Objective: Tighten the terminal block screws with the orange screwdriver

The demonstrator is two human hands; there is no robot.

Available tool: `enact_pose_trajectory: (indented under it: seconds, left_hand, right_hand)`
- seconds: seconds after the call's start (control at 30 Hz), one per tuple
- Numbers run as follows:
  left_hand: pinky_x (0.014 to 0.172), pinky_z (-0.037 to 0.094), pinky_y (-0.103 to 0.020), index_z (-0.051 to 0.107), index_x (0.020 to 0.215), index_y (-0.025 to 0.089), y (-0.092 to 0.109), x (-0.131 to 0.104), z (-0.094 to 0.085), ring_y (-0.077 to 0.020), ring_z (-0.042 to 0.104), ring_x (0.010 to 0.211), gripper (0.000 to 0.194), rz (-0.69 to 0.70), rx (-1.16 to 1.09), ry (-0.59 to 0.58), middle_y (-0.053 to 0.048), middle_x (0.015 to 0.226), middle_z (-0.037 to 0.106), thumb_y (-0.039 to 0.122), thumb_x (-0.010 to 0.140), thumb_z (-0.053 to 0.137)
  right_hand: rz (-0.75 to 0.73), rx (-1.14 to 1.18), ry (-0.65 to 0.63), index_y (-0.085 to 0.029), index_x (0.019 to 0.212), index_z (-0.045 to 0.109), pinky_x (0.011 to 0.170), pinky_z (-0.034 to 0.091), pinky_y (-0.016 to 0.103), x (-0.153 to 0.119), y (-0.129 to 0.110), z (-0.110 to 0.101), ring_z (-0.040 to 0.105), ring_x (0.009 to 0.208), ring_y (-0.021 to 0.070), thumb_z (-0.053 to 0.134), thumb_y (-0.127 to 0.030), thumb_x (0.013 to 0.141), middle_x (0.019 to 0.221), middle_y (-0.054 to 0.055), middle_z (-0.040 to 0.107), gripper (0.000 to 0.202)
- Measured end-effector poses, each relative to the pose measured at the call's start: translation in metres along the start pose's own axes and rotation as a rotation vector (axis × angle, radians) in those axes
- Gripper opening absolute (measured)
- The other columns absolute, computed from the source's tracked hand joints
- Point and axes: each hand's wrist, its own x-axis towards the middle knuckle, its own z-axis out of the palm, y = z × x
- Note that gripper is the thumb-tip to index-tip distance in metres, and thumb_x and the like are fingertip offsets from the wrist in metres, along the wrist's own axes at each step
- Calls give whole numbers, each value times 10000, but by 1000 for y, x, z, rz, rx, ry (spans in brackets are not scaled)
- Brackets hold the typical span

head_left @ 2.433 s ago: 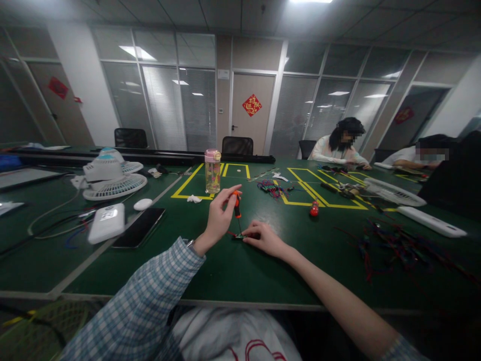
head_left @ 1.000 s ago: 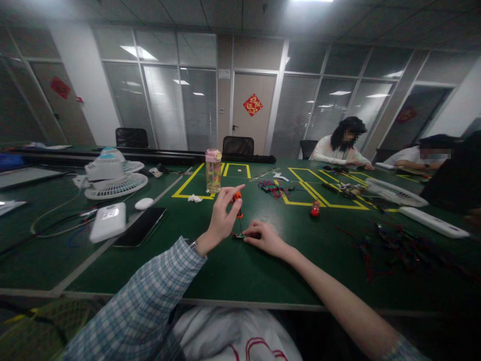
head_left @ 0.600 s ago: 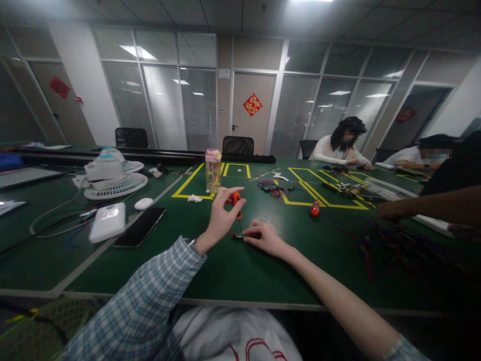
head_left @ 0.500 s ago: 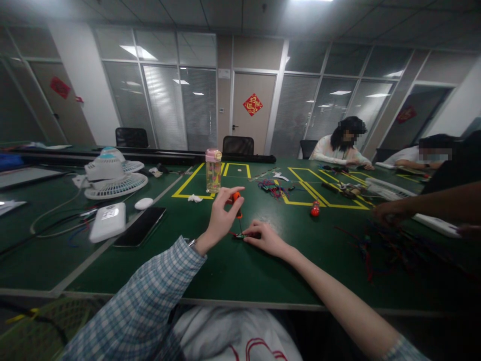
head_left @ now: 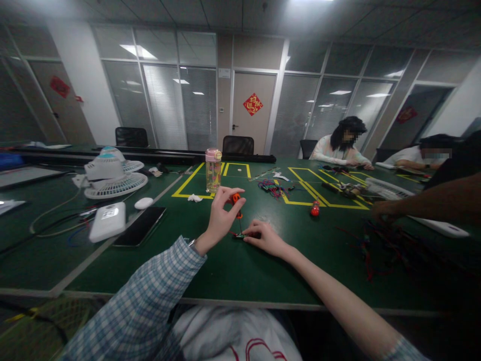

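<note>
My left hand (head_left: 223,210) is closed around the orange-and-black handle of a screwdriver (head_left: 236,198), which stands nearly upright. Its thin shaft points down to a small green circuit board (head_left: 239,235) lying on the table, and the tip appears to meet the board. Red wire shows at the board's left end. With thumb and fingertips, my right hand (head_left: 266,238) grips the board's right end; those fingers partly cover it.
A pink-lidded bottle (head_left: 213,170) stands beyond my left hand, near a bundle of wired boards (head_left: 274,188) and a red-handled screwdriver (head_left: 314,208). A black phone (head_left: 141,226) and white fan (head_left: 112,175) lie left. At right, another person's hand (head_left: 387,210) is over tangled wires (head_left: 402,245).
The screwdriver handle has turned slightly in my left hand. My right hand and the board stay in place. The other person's arm at the right has shifted a little.
</note>
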Motion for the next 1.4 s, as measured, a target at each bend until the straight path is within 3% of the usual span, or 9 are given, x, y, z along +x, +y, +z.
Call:
enact_pose_trajectory:
  seconds: [0.2, 0.43, 0.7, 0.93, 1.17, 1.4]
  left_hand:
    - [732, 467, -254, 647, 1029, 234, -1, 0, 0, -135, 526, 821, 180, 11, 9, 18, -27, 912, 495, 270, 862, 588]
    - [769, 478, -264, 575, 1174, 217, 1, 1, -1, -142, 558, 870, 275, -29, -54, -57, -55, 985, 571, 244, 930, 453]
    - [724, 465, -241, 650, 1025, 225, 5, 1, -1, -128, 529, 806, 181, 28, -11, -6, -23, 886, 527, 270, 870, 571]
    - [748, 473, -267, 584, 1140, 204, 0, 2, -2, -152, 579, 864, 261, -79, -87, -44, -55, 972, 601, 264, 935, 435]
    - [730, 473, -248, 659, 1017, 227, 0, 1, -1, -137, 536, 834, 184, -2, -22, 25, -31, 916, 504, 290, 861, 586]
    - [749, 457, -265, 625, 1081, 208, 1, 3, -2, -145, 547, 861, 222, 9, 20, 17, -45, 935, 547, 238, 923, 470]
  right_hand:
    - [-7, 2, 6, -163, 961, 740, 678, 445, 248, 0, -1, 0, 558, 686, 128, 662, -202, 802, 816, 34, 592, 181]
    - [10, 25, 1, -155, 959, 738, 662, 445, 247, 0, -2, -1, 560, 682, 130, 657, -198, 801, 822, 39, 595, 183]
    - [12, 12, 2, -174, 965, 739, 673, 444, 248, 0, -5, -2, 556, 704, 134, 653, -212, 807, 819, 32, 577, 184]
    - [6, 37, -4, -184, 978, 737, 660, 439, 244, 0, 1, 0, 552, 686, 130, 650, -218, 809, 823, 30, 578, 193]
    - [0, 17, 1, -153, 963, 739, 669, 441, 247, 0, 0, 0, 550, 693, 132, 659, -211, 802, 815, 36, 580, 189]
    - [8, 22, 3, -178, 966, 740, 670, 447, 245, 0, 1, 1, 548, 689, 127, 656, -219, 803, 819, 29, 578, 187]
